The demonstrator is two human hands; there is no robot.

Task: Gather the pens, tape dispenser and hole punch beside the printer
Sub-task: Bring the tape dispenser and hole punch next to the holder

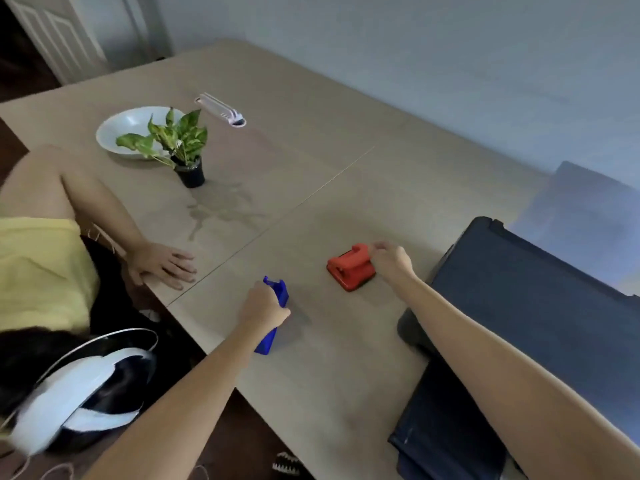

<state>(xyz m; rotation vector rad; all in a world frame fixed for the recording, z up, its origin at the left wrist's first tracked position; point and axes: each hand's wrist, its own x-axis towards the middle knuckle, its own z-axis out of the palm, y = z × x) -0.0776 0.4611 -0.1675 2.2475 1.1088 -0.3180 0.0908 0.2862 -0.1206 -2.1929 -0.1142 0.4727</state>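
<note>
My left hand (265, 308) is closed around the middle of a blue tape dispenser (277, 292) near the table's front edge. The dispenser is tilted and casts a shadow on the tabletop. A red hole punch (348, 270) sits flat on the table just left of the dark printer (526, 306). My right hand (391, 261) is at the punch's right end, with the fingers curled on its raised handle. A pale bundle that looks like pens (221, 110) lies far back, beyond the plant.
A small potted plant (185, 147) stands at the back left in front of a white bowl (128, 128). Another person sits at the left, with a hand (162, 265) flat on the table edge. A wall runs behind the table (346, 358).
</note>
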